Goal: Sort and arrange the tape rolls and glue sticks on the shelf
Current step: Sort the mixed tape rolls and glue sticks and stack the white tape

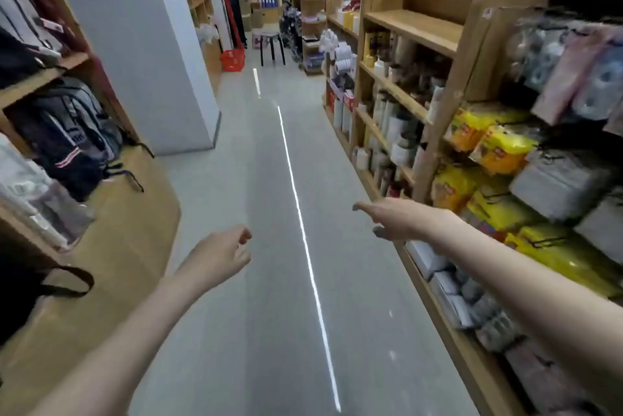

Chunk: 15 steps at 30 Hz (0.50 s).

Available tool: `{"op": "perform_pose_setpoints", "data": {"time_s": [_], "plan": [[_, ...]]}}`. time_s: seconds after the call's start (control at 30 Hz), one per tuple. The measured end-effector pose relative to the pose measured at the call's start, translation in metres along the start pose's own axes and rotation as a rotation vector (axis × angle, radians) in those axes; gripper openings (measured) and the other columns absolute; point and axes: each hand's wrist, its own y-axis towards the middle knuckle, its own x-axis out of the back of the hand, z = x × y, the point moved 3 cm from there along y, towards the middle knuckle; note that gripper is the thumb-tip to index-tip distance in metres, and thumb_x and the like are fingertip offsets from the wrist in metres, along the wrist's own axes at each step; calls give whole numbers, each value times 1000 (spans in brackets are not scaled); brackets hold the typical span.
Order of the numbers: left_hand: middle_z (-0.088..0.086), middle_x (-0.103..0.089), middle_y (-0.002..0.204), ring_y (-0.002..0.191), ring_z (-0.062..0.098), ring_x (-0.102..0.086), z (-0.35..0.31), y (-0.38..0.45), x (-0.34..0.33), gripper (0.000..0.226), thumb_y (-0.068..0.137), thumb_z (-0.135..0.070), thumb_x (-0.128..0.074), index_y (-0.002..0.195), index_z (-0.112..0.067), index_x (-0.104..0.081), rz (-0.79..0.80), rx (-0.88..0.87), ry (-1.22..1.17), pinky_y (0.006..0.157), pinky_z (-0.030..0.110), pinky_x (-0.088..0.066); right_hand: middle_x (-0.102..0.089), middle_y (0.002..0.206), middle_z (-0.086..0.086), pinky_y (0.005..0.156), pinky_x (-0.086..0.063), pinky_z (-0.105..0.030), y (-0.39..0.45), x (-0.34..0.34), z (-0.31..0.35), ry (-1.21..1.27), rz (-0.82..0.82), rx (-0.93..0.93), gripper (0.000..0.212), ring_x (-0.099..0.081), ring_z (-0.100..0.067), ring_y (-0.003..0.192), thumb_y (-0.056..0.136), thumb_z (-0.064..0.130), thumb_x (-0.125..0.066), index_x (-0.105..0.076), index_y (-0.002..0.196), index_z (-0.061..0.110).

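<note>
Reaching out over the aisle floor [269, 247], both hands are holding nothing: the left hand [222, 255] is hanging with its fingers loosely curled, and the right hand [392, 218] is stretching forward with the fingers relaxed, just beside the lower edge of the wooden shelf unit [448, 105]. The tape rolls [342, 56] seem to be lying well ahead of the right hand, stacked at the far end of that shelving; glue sticks are not showing clearly anywhere, so I cannot tell where they are sitting. The yellow packets [499, 146] are hanging just to the right of the right wrist.

The risk, as I am judging it: the right arm is passing close to those hanging packets and could be knocking them off their hooks.

Counting: two hands, one stool [271, 46] and one red basket [232, 60] far ahead of the left hand, one backpack [72, 136] to its left. The rolls and packets are too blurred for counting.
</note>
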Motion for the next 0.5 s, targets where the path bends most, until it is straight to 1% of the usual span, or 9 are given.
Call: {"op": "perform_pose_setpoints", "data": {"time_s": [0.03, 0.1, 0.2, 0.27, 0.33, 0.37, 0.43, 0.5], "plan": [[2, -56, 126, 112, 19, -54, 2, 12, -8, 34, 92, -20, -51, 124, -12, -51, 38, 9, 8, 93, 28, -41, -54, 126, -11, 90, -45, -37, 12, -7, -5, 12, 36, -15, 55, -53, -27, 111, 94, 14, -49, -25, 143, 20], [-1, -54, 129, 116, 17, -51, 10, 42, -26, 34, 92, -21, -49, 126, -14, -49, 77, -7, 25, 92, 27, -39, -57, 122, -10, 90, -45, -36, 45, -20, -24, 116, 50, -52, 56, -55, -27, 108, 93, 14, -50, -25, 143, 20], [0, -51, 130, 118, 18, -49, 17, 106, -50, 34, 93, -22, -48, 126, -15, -49, 166, -60, 71, 95, 28, -39, -61, 117, -9, 89, -48, -36, 106, -18, -54, 273, 25, -91, 55, -57, -25, 102, 93, 14, -51, -27, 142, 20], [3, -50, 129, 118, 20, -48, 27, 163, -61, 32, 92, -23, -48, 124, -14, -50, 206, -93, 93, 95, 29, -39, -62, 112, -8, 81, -47, -30, 155, -9, -77, 399, -36, -94, 52, -60, -23, 96, 93, 15, -51, -29, 140, 18], [4, -49, 129, 117, 21, -49, 36, 224, -62, 32, 92, -23, -48, 123, -14, -50, 259, -85, 117, 95, 30, -39, -63, 109, -8, 73, -47, -26, 209, 4, -104, 541, -64, -136, 48, -64, -20, 87, 93, 15, -51, -32, 138, 17], [5, -48, 129, 116, 21, -49, 40, 252, -59, 32, 93, -24, -47, 123, -14, -50, 292, -76, 122, 95, 31, -39, -64, 107, -10, 70, -49, -26, 237, 10, -118, 620, -62, -170, 48, -65, -20, 84, 93, 14, -51, -33, 137, 15], [4, -48, 129, 116, 21, -49, 50, 305, -47, 32, 93, -23, -46, 124, -13, -50, 320, -53, 98, 95, 31, -39, -65, 105, -14, 71, -55, -29, 295, 25, -141, 758, -42, -228, 47, -66, -22, 81, 91, 11, -52, -35, 135, 11], [3, -50, 128, 115, 20, -50, 65, 353, -30, 31, 93, -22, -46, 123, -14, -51, 288, -32, 38, 94, 29, -39, -65, 101, -16, 70, -56, -31, 357, 47, -156, 861, -52, -285, 46, -64, -22, 75, 90, 8, -52, -37, 134, 7]]}}
